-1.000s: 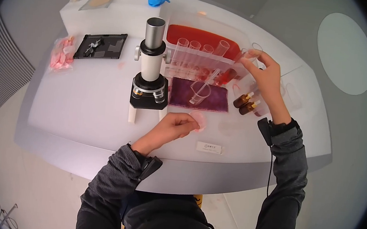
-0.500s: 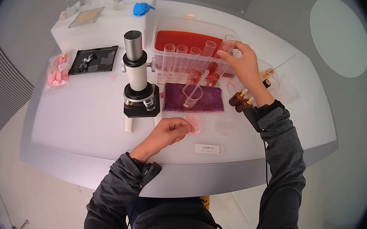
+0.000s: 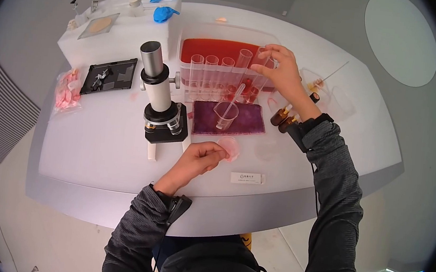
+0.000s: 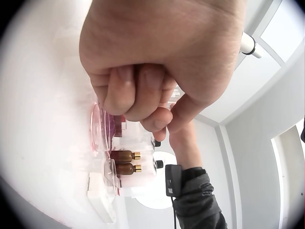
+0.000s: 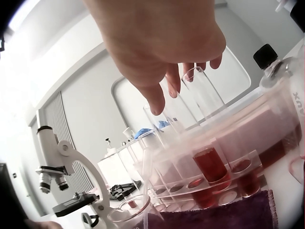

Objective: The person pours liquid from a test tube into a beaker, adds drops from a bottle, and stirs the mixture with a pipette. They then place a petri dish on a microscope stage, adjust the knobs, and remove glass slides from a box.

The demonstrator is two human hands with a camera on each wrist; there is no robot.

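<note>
At the rack's right end, my right hand [image 3: 286,71] touches the top of a glass test tube [image 3: 256,82] with its fingertips. In the right wrist view the thumb stands apart from the fingers, beside the tubes, and red liquid [image 5: 210,164] shows in one tube. My left hand [image 3: 195,161] is low over the table beside a round pink dish [image 3: 229,149]; its fingers [image 4: 153,78] are curled, the index tip against the thumb, with nothing visible between them. Behind the dish a beaker [image 3: 226,116] with a clear stick inside stands on a purple cloth [image 3: 206,120].
A microscope [image 3: 157,95] stands left of the cloth. Behind the rack is a clear tub of red liquid [image 3: 221,50]. Brown bottles [image 3: 279,116] stand at the right, and a small white box [image 3: 246,178] lies near the front. Blue gloves [image 3: 164,14] lie on the white block.
My right hand has moved left with a clear tube to the rack's right end, and its thumb has spread from the fingers. The left hand stays beside the dish. The head view has shifted.
</note>
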